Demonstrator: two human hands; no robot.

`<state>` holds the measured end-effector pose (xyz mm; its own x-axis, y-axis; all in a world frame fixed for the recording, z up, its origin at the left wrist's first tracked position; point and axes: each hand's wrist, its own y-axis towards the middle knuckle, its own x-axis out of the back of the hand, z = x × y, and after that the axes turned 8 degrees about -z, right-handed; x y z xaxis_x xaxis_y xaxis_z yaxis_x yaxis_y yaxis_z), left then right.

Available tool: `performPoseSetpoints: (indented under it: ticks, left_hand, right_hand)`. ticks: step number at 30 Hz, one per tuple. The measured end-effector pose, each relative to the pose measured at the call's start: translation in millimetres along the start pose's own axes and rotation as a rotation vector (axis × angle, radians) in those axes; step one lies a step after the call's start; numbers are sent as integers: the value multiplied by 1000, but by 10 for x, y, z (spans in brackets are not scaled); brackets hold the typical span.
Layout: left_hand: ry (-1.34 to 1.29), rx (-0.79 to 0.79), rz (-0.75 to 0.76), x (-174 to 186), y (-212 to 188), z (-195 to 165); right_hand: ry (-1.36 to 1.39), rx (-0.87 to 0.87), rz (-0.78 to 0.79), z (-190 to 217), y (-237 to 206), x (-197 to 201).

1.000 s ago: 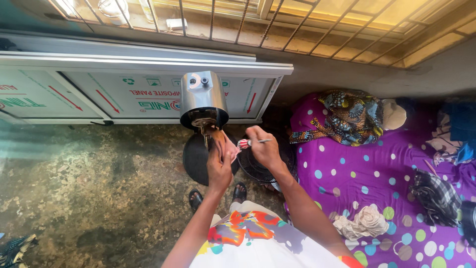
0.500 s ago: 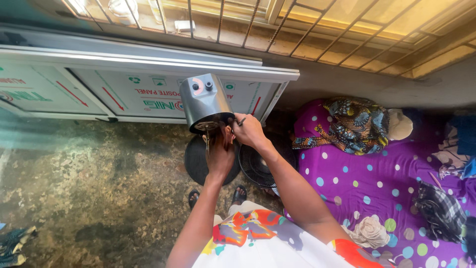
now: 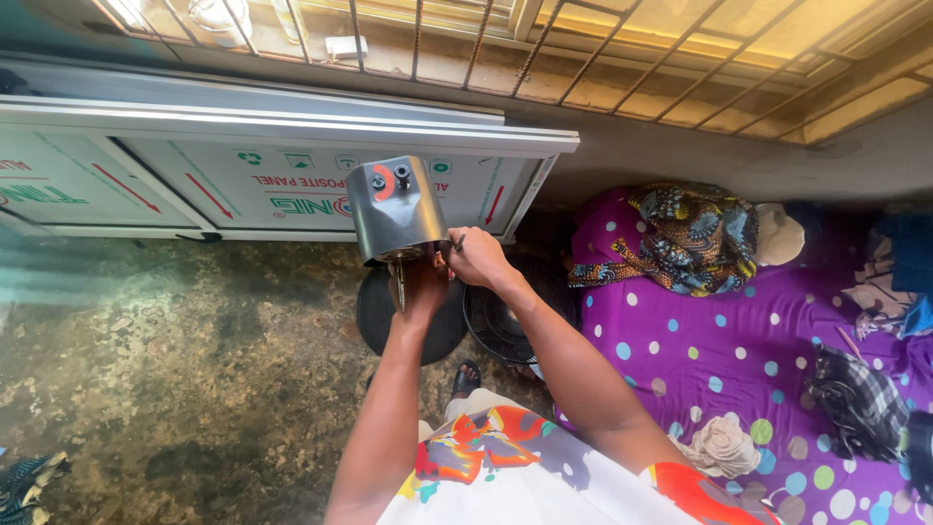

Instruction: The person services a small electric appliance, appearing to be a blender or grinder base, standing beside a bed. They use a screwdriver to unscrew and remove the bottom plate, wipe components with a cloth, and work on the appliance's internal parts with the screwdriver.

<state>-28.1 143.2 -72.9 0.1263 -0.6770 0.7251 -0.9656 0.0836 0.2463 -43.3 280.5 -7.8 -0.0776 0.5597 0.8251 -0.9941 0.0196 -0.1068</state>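
A shiny metal motor housing (image 3: 397,206) with a red patch and small knobs on its back is held up in front of me, tilted, its shaft (image 3: 400,284) pointing down. My left hand (image 3: 424,288) grips the housing from underneath, partly hidden by it. Just to the right, my right hand (image 3: 475,257) is closed around a thin dark tool (image 3: 457,243) at the lower rim of the housing. Below both hands, two round black fan grilles (image 3: 413,316) (image 3: 505,316) lie on the floor.
A white panel with green and red print (image 3: 233,175) leans along the wall under a barred window (image 3: 505,49). To the right lies a purple dotted sheet (image 3: 748,360) with piled clothes (image 3: 695,238) and a dark bag (image 3: 860,399). The floor is mottled stone (image 3: 165,360).
The housing has been lifted and tipped so its back faces me. My right hand moved from beside the shaft up to the housing's lower rim. A small red-and-white piece is no longer seen.
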Motion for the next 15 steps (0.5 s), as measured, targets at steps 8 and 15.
performPoseSetpoints:
  ticks: [8, 15]
  left_hand:
    - [-69, -69, 9, -236, 135, 141]
    - [52, -174, 23, -223, -9, 267]
  right_hand:
    - [60, 34, 17, -22, 26, 53]
    - [139, 61, -32, 55, -64, 56]
